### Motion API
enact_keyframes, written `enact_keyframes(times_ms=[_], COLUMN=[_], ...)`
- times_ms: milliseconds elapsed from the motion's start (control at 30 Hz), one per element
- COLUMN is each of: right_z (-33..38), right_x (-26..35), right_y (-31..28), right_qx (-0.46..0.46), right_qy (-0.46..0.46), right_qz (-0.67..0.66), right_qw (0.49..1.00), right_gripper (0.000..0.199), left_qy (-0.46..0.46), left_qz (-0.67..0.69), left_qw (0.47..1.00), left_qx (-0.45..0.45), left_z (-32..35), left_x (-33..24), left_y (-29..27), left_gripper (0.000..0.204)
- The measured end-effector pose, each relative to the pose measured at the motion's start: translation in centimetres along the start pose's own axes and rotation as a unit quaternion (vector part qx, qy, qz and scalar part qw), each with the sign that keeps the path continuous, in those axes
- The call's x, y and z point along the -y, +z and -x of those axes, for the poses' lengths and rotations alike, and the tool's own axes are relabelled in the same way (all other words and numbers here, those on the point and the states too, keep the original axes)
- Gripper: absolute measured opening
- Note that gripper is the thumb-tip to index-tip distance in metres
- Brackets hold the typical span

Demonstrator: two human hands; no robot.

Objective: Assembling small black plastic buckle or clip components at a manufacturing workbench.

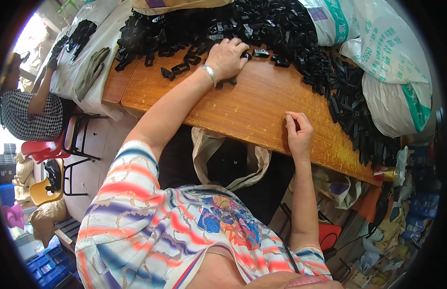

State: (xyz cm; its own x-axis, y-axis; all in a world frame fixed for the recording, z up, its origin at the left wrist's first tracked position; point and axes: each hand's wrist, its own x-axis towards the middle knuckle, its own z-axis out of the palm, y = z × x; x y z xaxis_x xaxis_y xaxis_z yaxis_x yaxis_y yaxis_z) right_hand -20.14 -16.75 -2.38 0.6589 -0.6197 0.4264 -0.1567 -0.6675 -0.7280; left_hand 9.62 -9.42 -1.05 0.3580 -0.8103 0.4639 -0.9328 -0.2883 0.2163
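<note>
My left hand (227,59) reaches to the near edge of a heap of black plastic parts (276,24). Its fingers are bent, with a black plastic part (246,56) at the fingertips; the palm side is hidden. Under the wrist a few more dark pieces show. My right hand (299,131) is closed above the table's near edge, thumb and fingers pressed together. Whatever it might hold is too small or hidden. Between the hands lies the worn wooden tabletop (262,103).
White sacks with green print (394,103) hem in the heap at the right. Fabric loops (199,159) hang below the table edge. At the far left another person (31,111) sits beside a covered table with gloves (91,72). Blue crates (50,262) stand on the floor.
</note>
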Motion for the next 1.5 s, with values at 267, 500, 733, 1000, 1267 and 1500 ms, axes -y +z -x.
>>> enact_keyframes(times_ms=[267, 500, 733, 1000, 1267, 1500], right_z=[-7.7, -21.6, -23.3, -18.5, -14.0, -9.6], right_x=[0.8, 0.2, 1.0, -1.6, -3.2, -2.7], right_y=[2.1, 9.1, 11.0, 5.9, 0.1, -0.5], right_qx=[0.033, 0.004, 0.127, 0.099, 0.038, -0.021], right_qy=[-0.057, -0.287, -0.247, -0.263, -0.250, -0.226], right_qz=[0.062, 0.296, 0.422, 0.336, 0.283, 0.223], right_qw=[0.996, 0.911, 0.863, 0.899, 0.925, 0.948], right_gripper=[0.007, 0.025, 0.046, 0.043, 0.040, 0.033], left_qy=[-0.035, -0.038, -0.048, -0.005, 0.053, 0.055], left_qz=[0.025, 0.058, 0.062, 0.043, 0.112, 0.199], left_qw=[0.998, 0.994, 0.993, 0.997, 0.992, 0.975], left_qx=[-0.038, -0.088, -0.087, -0.064, -0.028, -0.088], left_z=[2.7, 2.5, 2.6, 2.3, 2.5, 2.7], left_x=[-0.6, -0.5, -0.2, -0.5, -3.1, -4.2], left_y=[-1.7, -1.3, -1.2, -1.2, -0.4, -0.9], left_gripper=[0.020, 0.010, 0.008, 0.015, 0.024, 0.022])
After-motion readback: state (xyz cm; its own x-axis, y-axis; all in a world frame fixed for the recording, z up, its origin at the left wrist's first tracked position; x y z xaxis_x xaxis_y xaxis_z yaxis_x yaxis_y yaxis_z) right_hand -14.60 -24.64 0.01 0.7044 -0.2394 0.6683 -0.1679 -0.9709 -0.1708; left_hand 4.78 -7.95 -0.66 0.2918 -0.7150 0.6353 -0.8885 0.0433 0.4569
